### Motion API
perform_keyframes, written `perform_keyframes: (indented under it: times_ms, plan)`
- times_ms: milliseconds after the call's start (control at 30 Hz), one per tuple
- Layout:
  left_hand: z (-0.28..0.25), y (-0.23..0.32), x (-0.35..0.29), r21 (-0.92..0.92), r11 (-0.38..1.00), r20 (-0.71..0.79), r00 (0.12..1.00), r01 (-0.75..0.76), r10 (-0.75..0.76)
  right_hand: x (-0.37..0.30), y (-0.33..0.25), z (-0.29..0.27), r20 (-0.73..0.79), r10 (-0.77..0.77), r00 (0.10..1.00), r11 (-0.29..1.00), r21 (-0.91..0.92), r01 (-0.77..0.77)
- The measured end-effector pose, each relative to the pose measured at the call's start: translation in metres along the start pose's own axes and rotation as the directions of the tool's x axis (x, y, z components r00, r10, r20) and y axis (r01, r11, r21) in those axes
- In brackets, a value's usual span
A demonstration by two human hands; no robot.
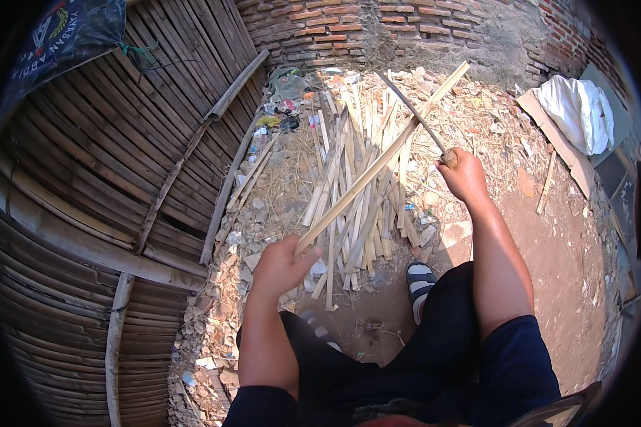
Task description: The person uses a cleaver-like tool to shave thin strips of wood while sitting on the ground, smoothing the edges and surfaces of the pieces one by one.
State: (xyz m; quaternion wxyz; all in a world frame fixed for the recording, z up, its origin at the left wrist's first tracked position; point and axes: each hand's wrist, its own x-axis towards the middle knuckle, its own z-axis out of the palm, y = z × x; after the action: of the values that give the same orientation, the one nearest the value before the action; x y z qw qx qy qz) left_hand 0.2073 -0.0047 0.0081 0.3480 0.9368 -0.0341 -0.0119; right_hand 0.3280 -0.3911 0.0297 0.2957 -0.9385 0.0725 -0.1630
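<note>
My left hand (281,265) is closed round the near end of a long pale bamboo strip (367,176), which slants up and away to the right. In my right hand (464,174) is the wooden handle of a long, narrow machete (417,114), its dark blade pointing up and to the left. Blade and strip cross near the strip's far half; whether they touch I cannot tell. Beneath them lies a loose pile of split bamboo strips (345,217), spread fanwise on the ground.
A slatted bamboo wall (71,142) rises on the left, with a dark banner (71,43) hung on it. A brick wall (320,32) closes the far side. White sacking (580,114) and a flat brown board (559,142) lie at right. Rubble and litter cover the ground near my sandalled feet (420,281).
</note>
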Motion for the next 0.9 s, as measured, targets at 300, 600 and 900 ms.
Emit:
perform_keyframes:
  times_ms: [300,600,900]
  plan:
    - [0.012,-0.008,0.002,-0.1,0.995,-0.011,1.0,0.026,-0.027,-0.037,-0.047,0.01,0.434,-0.414,0.8,0.819,-0.207,0.536]
    - [-0.002,0.001,-0.002,0.005,1.0,-0.006,1.0,0.015,-0.015,0.001,0.0,0.004,0.02,0.017,1.0,0.999,0.035,-0.017]
    - [0.01,-0.01,0.006,-0.008,1.0,0.022,1.0,0.004,-0.004,-0.038,-0.049,0.007,0.458,-0.417,0.785,0.847,-0.118,0.518]
